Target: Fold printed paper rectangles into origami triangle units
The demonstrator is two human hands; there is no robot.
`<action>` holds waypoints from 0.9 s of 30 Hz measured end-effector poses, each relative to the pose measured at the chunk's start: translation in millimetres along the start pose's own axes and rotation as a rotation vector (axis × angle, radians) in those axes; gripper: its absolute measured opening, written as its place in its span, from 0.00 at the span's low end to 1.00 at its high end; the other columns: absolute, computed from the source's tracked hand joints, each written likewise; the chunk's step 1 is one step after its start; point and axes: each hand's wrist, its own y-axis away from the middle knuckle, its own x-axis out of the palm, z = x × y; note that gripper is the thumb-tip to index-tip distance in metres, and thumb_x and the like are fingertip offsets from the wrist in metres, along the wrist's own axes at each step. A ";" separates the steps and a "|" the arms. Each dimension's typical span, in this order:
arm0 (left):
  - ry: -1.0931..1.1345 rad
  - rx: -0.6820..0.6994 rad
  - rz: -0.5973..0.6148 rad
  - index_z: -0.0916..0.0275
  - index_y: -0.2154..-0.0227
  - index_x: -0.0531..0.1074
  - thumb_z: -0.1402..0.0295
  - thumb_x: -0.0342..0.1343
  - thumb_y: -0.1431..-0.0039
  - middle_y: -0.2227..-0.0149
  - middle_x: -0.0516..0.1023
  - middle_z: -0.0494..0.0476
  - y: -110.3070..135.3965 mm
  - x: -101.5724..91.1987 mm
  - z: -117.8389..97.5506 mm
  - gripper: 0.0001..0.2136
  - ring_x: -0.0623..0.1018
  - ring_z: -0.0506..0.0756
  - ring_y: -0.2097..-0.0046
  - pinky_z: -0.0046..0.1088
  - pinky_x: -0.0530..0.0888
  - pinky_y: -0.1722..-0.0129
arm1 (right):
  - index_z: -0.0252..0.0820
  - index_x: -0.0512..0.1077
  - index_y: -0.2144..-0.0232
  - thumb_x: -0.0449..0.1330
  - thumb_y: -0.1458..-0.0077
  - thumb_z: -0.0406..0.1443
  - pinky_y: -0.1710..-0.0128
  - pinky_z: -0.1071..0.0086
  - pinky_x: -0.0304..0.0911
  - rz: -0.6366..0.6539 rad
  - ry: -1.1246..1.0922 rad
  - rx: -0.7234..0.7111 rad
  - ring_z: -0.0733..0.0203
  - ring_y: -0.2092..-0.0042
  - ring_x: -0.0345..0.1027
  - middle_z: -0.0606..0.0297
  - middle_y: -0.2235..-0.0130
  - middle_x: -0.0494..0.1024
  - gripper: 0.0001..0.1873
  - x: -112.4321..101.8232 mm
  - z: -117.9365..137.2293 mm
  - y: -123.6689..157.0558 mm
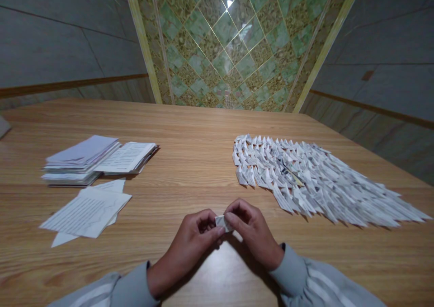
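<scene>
Sm. folded paper (pixel 220 220), pinched btwn L grip (pixel 192 235) & R grip (pixel 253 233)

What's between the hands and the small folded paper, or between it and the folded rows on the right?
Nothing visible separates them: the left hand and right hand both pinch the small folded paper. Toward the folded rows, only the right hand itself partly intervenes; no other object shows between.
</scene>
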 end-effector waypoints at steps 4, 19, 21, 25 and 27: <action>0.143 -0.061 0.034 0.64 0.75 0.71 0.61 0.67 0.48 0.78 0.76 0.53 -0.1 -0.8 0.5 0.13 0.72 0.51 0.75 0.25 0.67 0.74 | 0.40 0.72 0.69 0.62 0.43 0.44 0.69 0.69 0.61 0.046 -0.023 0.008 0.62 0.69 0.66 0.66 0.71 0.74 0.13 1.0 -0.1 1.0; -0.149 0.076 -0.032 0.64 0.69 0.76 0.64 0.61 0.43 0.70 0.78 0.55 -1.4 -4.2 -7.3 0.07 0.75 0.54 0.67 0.29 0.69 0.66 | 0.40 0.71 0.71 0.60 0.42 0.41 0.68 0.69 0.59 0.019 0.071 -0.032 0.62 0.68 0.65 0.66 0.71 0.73 0.10 -5.0 2.1 -1.0; -0.246 0.131 -0.064 0.64 0.70 0.76 0.65 0.59 0.42 0.70 0.77 0.55 0.3 -5.2 -11.2 0.07 0.75 0.55 0.67 0.29 0.69 0.66 | 0.40 0.71 0.70 0.59 0.42 0.39 0.66 0.68 0.60 0.034 0.153 -0.071 0.60 0.66 0.66 0.65 0.70 0.74 0.08 -4.8 4.6 -1.4; -0.389 0.228 -0.123 0.62 0.72 0.74 0.67 0.56 0.40 0.72 0.74 0.53 2.4 -6.8 -15.1 0.07 0.73 0.54 0.68 0.29 0.68 0.67 | 0.42 0.73 0.66 0.59 0.41 0.38 0.61 0.65 0.62 -0.057 0.181 -0.212 0.57 0.62 0.68 0.63 0.66 0.74 0.06 -2.7 19.4 4.6; -0.360 0.225 -0.123 0.61 0.73 0.73 0.67 0.57 0.41 0.72 0.73 0.52 2.4 -6.3 -14.9 0.06 0.73 0.54 0.68 0.29 0.68 0.68 | 0.45 0.75 0.60 0.57 0.38 0.39 0.61 0.64 0.63 0.008 0.072 -0.262 0.58 0.61 0.68 0.63 0.65 0.74 0.09 -0.3 30.1 14.1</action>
